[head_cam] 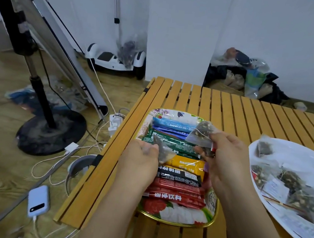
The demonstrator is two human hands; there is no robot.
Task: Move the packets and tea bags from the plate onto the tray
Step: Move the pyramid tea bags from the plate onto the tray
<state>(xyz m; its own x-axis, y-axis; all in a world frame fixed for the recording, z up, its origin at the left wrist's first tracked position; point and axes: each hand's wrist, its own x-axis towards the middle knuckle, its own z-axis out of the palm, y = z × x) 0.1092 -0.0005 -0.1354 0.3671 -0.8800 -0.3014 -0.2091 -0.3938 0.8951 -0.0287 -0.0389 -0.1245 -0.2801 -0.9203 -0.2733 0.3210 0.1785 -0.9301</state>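
Wooden slats of the desk (233,109) are carrying the tray (176,220) under both my grips; the plate (295,151) is lying right. My right hand (225,157) is pinching a tea bag (203,133), my left hand (138,160) another tea bag (162,153).

Evenly and softly lit, fairly bright, from overhead indoor light. Only faint, diffuse shadows under the hands (182,162) and along the worktop (233,109) slats. Mild glare on the white plate (297,157) and the glossy packets (177,173). Strong wide-angle bending at the edges, straight lines curving at left. Slightly soft overall, with motion smear at the frame borders and lower corners.
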